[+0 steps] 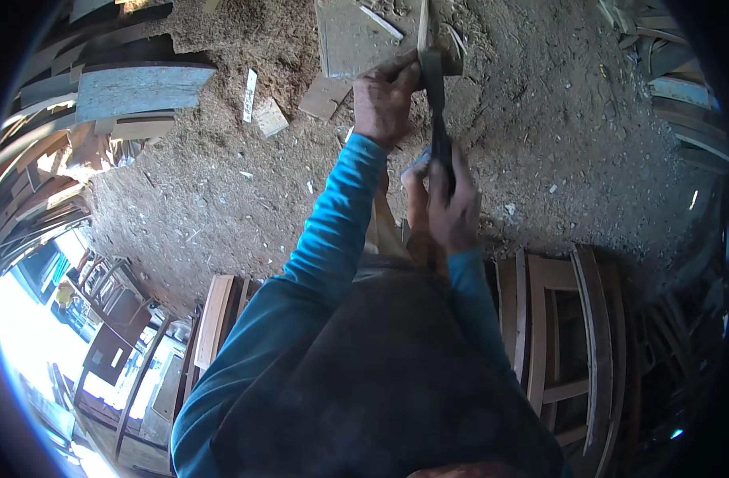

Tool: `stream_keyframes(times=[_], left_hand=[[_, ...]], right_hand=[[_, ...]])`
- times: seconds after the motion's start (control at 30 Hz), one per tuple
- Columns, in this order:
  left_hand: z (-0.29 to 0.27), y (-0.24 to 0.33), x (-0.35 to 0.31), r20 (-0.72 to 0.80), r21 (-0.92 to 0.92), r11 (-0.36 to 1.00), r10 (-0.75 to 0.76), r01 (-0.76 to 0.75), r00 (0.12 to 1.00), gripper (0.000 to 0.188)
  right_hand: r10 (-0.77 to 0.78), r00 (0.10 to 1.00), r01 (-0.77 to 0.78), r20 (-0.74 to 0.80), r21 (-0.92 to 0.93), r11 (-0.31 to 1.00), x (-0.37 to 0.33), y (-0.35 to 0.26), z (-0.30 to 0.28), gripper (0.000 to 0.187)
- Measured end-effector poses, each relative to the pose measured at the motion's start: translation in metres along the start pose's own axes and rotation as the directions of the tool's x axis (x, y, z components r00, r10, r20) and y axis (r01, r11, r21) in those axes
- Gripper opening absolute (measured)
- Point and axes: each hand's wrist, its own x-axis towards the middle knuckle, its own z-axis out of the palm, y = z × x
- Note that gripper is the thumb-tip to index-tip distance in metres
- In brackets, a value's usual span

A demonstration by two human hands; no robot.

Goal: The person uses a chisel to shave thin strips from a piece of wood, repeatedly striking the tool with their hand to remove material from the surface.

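Head view: arm extended, left grip [383,102] holds wooden stick [423,24] beside dark tool [433,84]; right grip [457,203] clasps the tool's handle [441,146].

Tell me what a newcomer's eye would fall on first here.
Probably the bright blue sleeves first, rising through the middle. They lead to the dark blade-like tool at upper centre, held in the right hand, with the left hand close beside its far end. The white glare at lower left also stands out.
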Motion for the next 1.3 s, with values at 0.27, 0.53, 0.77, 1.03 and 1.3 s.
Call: stream_keyframes(times=[0.27,0.53,0.77,1.03,1.3], left_hand=[[0.001,0.009,0.004,0.014,-0.029,0.999,-0.030,0.030,0.999,0.031],[-0.005,0.012,0.007,0.030,0.105,0.994,-0.040,0.036,0.999,0.028],[-0.005,0.002,0.009,0.018,0.005,1.000,-0.008,0.007,1.000,0.030],[-0.003,0.013,0.010,-0.017,0.020,0.999,-0.047,0.048,0.999,0.029],[0.000,0.014,0.007,-0.017,0.089,0.996,-0.012,0.013,1.000,0.028]], right_hand=[[-0.049,0.998,0.053,-0.040,0.102,0.993,-0.004,0.008,0.016,0.049],[-0.045,0.998,0.052,-0.051,0.137,0.989,-0.013,-0.004,0.017,0.042],[-0.038,0.998,0.041,-0.050,0.072,0.997,0.004,-0.024,0.010,0.046],[0.046,0.999,-0.046,0.011,0.075,0.996,0.013,-0.035,-0.002,0.050],[0.159,0.986,-0.164,0.054,0.087,0.983,0.012,-0.040,-0.009,0.050]])
